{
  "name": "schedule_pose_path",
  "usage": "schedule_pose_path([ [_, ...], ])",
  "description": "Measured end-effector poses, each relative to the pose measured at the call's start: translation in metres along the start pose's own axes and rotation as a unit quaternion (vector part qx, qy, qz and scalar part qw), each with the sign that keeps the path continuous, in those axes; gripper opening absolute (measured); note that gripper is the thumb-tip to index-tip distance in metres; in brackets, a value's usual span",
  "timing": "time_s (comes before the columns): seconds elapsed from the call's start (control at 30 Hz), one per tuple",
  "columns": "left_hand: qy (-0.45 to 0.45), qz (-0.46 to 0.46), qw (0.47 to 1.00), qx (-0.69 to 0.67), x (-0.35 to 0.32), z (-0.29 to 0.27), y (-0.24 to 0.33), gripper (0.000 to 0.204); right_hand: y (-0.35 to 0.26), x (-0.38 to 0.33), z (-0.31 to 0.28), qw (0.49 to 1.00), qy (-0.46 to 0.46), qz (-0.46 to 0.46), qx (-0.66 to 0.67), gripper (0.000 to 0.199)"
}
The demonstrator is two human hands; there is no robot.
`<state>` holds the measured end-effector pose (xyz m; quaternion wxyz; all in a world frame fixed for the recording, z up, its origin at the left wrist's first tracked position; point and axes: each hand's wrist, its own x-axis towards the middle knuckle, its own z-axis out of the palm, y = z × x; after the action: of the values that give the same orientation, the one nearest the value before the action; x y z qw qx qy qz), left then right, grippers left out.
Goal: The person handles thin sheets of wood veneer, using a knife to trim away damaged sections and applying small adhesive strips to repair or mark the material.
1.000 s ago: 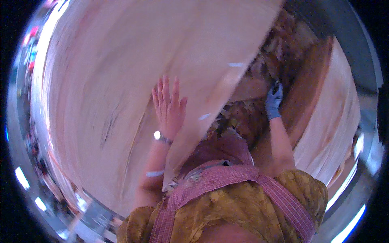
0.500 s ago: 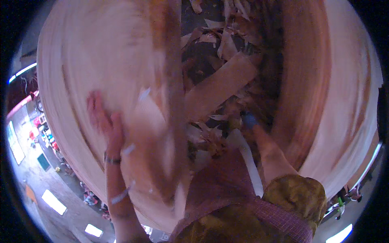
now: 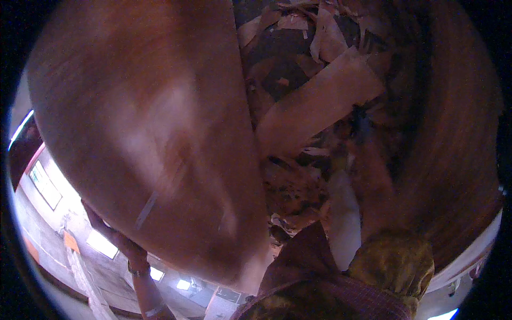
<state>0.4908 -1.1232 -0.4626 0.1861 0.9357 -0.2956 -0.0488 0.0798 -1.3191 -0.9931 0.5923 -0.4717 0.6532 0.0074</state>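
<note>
A broad wooden sheet (image 3: 213, 176), like veneer, fills the left half of the view, blurred and in shadow. At its lower left outer edge is my left hand (image 3: 106, 229), dark against the bright room, closed along the rim with its fingers partly behind the sheet. A wristband circles that wrist. My right hand (image 3: 361, 122) reaches down into the dark gap right of the sheet. Something blue shows at it, but its fingers are too dim to make out. A flat piece of veneer (image 3: 320, 101) lies slanting beside it.
Several torn veneer scraps (image 3: 325, 32) litter the dark gap between the sheet and a second large wooden surface (image 3: 464, 133) on the right. Below the left sheet are bright panels (image 3: 101, 242) and grey flooring.
My left hand has moved from lying on the sheet's face to its outer lower edge. The left sheet looks darker and nearer. My right hand stays low in the gap.
</note>
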Motion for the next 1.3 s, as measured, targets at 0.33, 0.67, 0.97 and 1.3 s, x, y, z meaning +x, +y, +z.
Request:
schedule_pose_path([
  [0.33,-0.028,0.131,0.99,0.048,0.082,-0.013,-0.022,0.082,-0.278,-0.188,-0.046,0.962,-0.056,-0.225,0.146,0.032],
  [0.67,-0.109,0.064,0.895,-0.428,0.047,0.07,0.223,0.089,-0.556,-0.383,-0.123,0.798,-0.222,-0.53,0.18,0.028],
  [0.97,-0.006,-0.086,0.781,-0.619,0.078,-0.301,0.25,0.057,-0.494,-0.344,-0.157,0.84,-0.125,-0.525,0.052,0.04],
  [1.3,0.264,-0.027,0.744,-0.614,-0.064,-0.664,-0.099,0.041,-0.558,-0.427,-0.004,0.761,-0.256,-0.591,-0.076,0.072],
])
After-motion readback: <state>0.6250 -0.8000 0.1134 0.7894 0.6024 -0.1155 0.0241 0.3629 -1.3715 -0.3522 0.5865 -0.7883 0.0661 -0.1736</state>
